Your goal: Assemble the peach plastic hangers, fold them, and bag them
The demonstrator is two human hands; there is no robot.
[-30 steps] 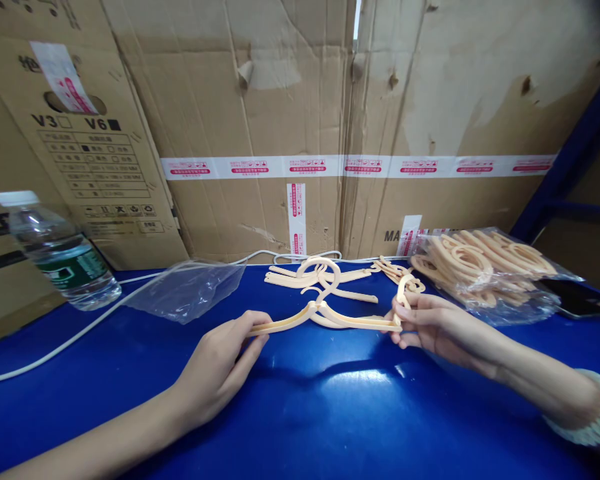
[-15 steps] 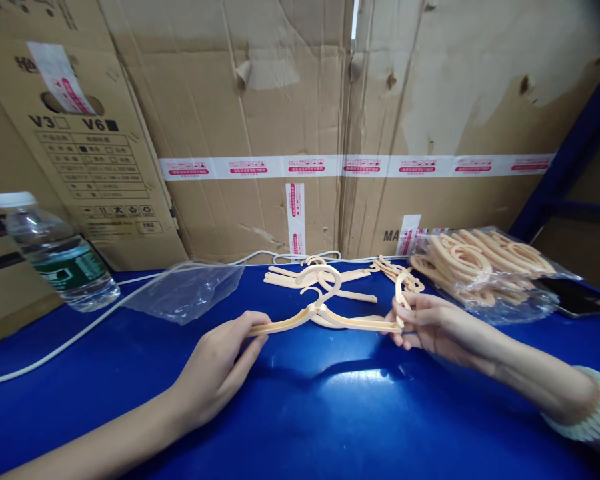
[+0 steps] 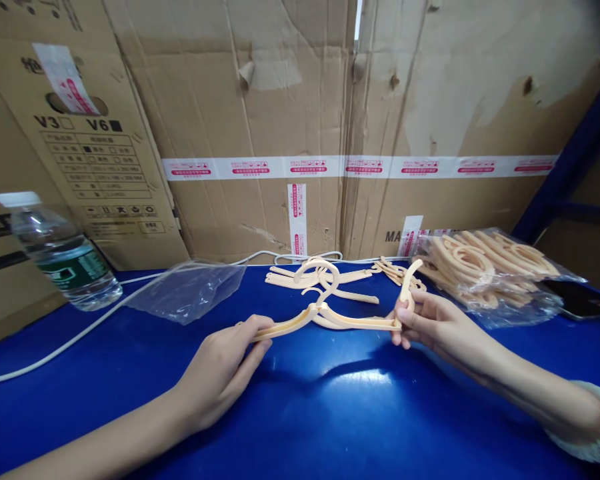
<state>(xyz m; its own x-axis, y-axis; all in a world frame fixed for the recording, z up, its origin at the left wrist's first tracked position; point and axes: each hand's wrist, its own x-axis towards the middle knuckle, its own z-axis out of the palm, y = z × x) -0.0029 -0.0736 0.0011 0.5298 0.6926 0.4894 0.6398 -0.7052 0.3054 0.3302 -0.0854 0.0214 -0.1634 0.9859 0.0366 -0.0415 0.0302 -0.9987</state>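
Note:
A cream plastic folding clothes hanger [image 3: 359,322] is held above the blue tabletop, its hook pointing up. My left hand [image 3: 220,373] pinches the end of its left arm between thumb and fingers. At the opposite end, my right hand [image 3: 430,320] grips the right arm's tip together with a short curved cream piece [image 3: 409,281] that sticks upward. Whether that piece is joined to the arm is hidden by my fingers. Behind the held hanger lie more cream hanger parts [image 3: 350,275], partly covered by its hook.
A clear bag [image 3: 480,263] full of cream parts lies at the right, beside a dark phone-like object [image 3: 580,301]. An empty clear bag [image 3: 190,290], a white cable [image 3: 55,357] and a water bottle [image 3: 67,257] are at the left. Cardboard [image 3: 255,113] stands behind the blue table [image 3: 300,427].
The curved piece in my right hand has swung so its free end now points up and to the right. My left hand has shifted slightly right along with the hanger.

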